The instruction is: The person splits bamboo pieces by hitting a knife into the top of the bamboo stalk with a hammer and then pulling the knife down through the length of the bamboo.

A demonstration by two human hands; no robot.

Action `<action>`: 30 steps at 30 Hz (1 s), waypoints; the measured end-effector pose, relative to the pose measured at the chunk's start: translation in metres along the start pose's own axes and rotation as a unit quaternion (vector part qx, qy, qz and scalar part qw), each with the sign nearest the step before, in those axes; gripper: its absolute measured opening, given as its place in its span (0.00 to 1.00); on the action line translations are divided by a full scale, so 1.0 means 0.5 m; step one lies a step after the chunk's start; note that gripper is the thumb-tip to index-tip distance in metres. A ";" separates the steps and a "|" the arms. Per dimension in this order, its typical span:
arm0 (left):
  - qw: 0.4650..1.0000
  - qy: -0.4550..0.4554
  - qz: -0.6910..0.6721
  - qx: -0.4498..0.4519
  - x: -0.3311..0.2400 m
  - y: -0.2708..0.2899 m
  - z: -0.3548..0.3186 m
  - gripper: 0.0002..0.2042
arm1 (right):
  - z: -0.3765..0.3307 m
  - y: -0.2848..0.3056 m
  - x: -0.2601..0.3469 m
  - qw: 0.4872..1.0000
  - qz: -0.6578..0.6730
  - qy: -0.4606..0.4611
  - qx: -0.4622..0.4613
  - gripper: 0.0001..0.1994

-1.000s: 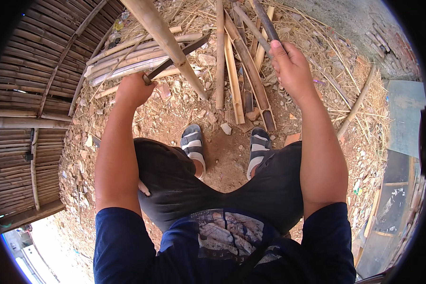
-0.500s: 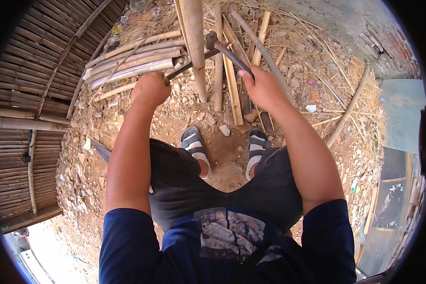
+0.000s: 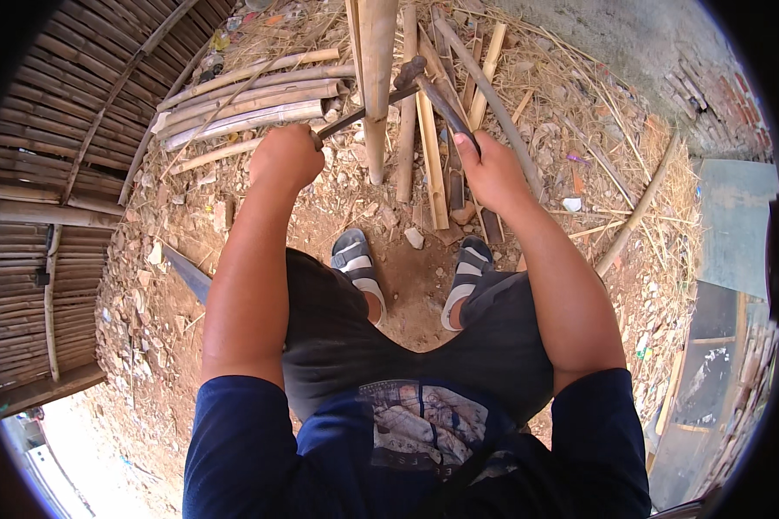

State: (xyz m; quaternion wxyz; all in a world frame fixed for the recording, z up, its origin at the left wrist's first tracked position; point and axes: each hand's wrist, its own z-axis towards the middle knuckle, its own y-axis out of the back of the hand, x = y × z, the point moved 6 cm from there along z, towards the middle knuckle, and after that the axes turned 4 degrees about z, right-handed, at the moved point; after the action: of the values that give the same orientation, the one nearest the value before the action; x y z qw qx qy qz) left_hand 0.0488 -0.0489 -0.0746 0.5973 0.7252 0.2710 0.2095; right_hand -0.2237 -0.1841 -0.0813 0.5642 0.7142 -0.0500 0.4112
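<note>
My left hand (image 3: 286, 160) is closed round the handle of a long dark-bladed knife (image 3: 344, 123). Its blade crosses an upright bamboo pole (image 3: 377, 52), and the tip sticks out on the right side. Whether the blade sits in the bamboo or behind it, I cannot tell. A gap splits off a narrow strip along the pole's left side higher up. My right hand (image 3: 498, 176) grips a hammer (image 3: 442, 108), thumb along the handle. The hammer's head is at the protruding end of the blade, apparently touching it.
Several bamboo poles (image 3: 260, 115) lie stacked at the far left. Split bamboo pieces (image 3: 431, 164) and a long stick (image 3: 485, 86) lie beyond my feet. A slatted bamboo wall (image 3: 43, 121) stands left; a concrete wall (image 3: 614, 52) rises far right. Another dark blade (image 3: 186, 272) lies by my left leg.
Both hands, the knife and the hammer have shifted slightly right in the picture, along with the top of the pole. The hammer's head stays by the blade's end.
</note>
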 end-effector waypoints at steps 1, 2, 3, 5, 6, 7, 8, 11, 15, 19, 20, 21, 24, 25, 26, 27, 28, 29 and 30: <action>1.000 0.008 -0.001 -0.002 0.005 0.001 0.003 0.15 | 0.003 0.007 -0.003 1.000 0.015 -0.002 -0.005 0.25; 1.000 0.006 0.003 -0.001 0.010 -0.003 0.004 0.15 | 0.001 0.009 0.002 1.000 0.031 -0.005 -0.003 0.25; 1.000 0.005 0.007 0.001 0.014 -0.006 0.007 0.15 | 0.002 0.024 0.004 0.999 0.048 0.013 -0.021 0.25; 1.000 0.004 0.012 0.003 0.022 -0.016 0.009 0.15 | -0.005 0.063 0.025 0.991 0.112 0.040 -0.068 0.24; 1.000 0.003 0.013 0.000 0.025 -0.017 0.011 0.15 | -0.009 0.082 0.036 0.984 0.144 0.052 -0.094 0.24; 1.000 0.001 0.014 -0.004 0.028 -0.018 0.013 0.15 | -0.016 0.091 0.052 0.972 0.169 0.089 -0.134 0.23; 1.000 -0.004 0.014 -0.007 0.022 -0.017 0.015 0.15 | -0.015 0.082 0.045 0.972 0.162 0.097 -0.143 0.22; 1.000 -0.013 0.006 -0.026 0.018 -0.016 0.012 0.14 | 0.000 0.016 0.014 0.992 0.058 0.061 -0.090 0.22; 0.999 -0.021 0.000 -0.044 0.029 -0.010 0.010 0.14 | 0.015 -0.047 -0.007 0.999 0.044 0.026 0.001 0.24; 1.000 -0.010 0.010 -0.028 0.039 -0.013 0.013 0.14 | 0.011 0.040 0.024 0.989 0.108 0.070 -0.077 0.25; 1.000 -0.013 0.004 -0.024 0.039 -0.020 0.016 0.14 | 0.002 0.053 0.032 0.982 0.139 0.078 -0.102 0.25; 1.000 -0.013 0.000 -0.023 0.043 -0.023 0.019 0.14 | -0.006 0.070 0.054 0.973 0.172 0.089 -0.127 0.25; 1.000 -0.011 -0.004 -0.023 0.040 -0.027 0.026 0.15 | 0.005 0.045 0.038 0.977 0.156 0.077 -0.122 0.25; 1.000 -0.010 -0.003 -0.027 0.037 -0.026 0.026 0.15 | 0.012 0.018 0.025 0.991 0.100 0.042 -0.074 0.25; 0.999 -0.009 -0.002 -0.031 0.035 -0.024 0.025 0.15 | 0.019 -0.015 0.004 0.999 0.044 0.006 -0.025 0.25; 1.000 -0.010 0.001 -0.027 0.033 -0.022 0.025 0.15 | 0.026 -0.051 -0.003 0.999 -0.008 0.046 0.003 0.25; 1.000 -0.011 0.004 -0.022 0.032 -0.022 0.022 0.15 | 0.032 -0.059 -0.032 0.999 0.004 0.030 0.011 0.25; 1.000 -0.007 0.008 -0.017 0.037 -0.022 0.018 0.16 | 0.030 -0.060 -0.025 0.999 0.018 0.016 0.024 0.26; 1.000 -0.003 0.007 -0.013 0.039 -0.019 0.020 0.16 | 0.030 -0.059 -0.019 0.999 0.031 0.003 0.037 0.26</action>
State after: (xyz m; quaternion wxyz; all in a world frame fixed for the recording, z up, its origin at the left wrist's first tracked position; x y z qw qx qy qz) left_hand 0.0687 -0.0422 -0.0864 0.6056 0.7202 0.2612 0.2151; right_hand -0.2064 -0.1898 -0.1103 0.5248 0.7313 -0.0552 0.4321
